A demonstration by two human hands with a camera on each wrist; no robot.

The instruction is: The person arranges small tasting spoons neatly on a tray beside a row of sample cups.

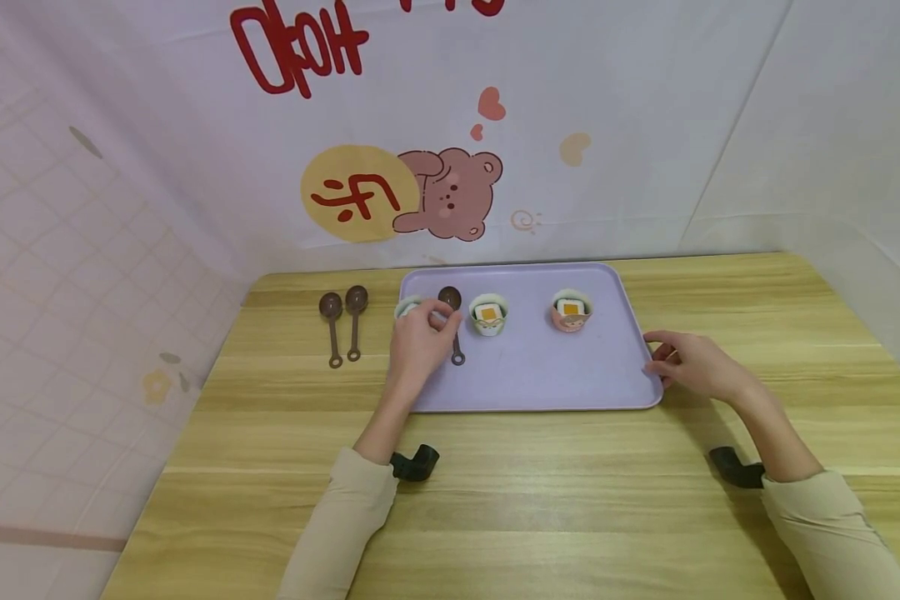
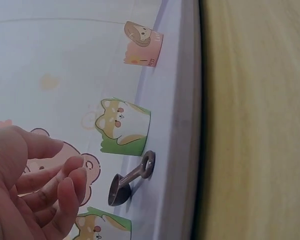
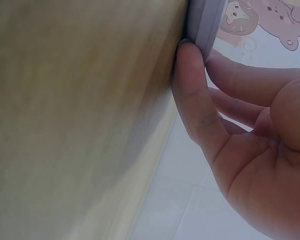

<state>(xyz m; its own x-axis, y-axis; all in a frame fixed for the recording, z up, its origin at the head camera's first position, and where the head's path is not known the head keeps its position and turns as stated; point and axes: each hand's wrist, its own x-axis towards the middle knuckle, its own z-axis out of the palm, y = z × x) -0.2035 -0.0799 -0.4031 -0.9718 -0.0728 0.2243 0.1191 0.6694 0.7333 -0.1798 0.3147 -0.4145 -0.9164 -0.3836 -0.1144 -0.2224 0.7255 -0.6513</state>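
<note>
On a lilac tray lies a brown round-bowled scoop, partly covered by my left hand. The left fingers hang loosely curled above it; in the left wrist view nothing sits between them, and the scoop lies apart from the hand. A paper cup is mostly hidden behind that hand. To the right stand a green cup and a pink cup, each holding a white square piece with a yellow centre. My right hand pinches the tray's right edge between thumb and fingers.
Left of the tray, two more brown scoops, one beside the other, lie on the wooden table. A white printed cloth hangs behind the table's back edge. Dark wrist mounts sit below both hands.
</note>
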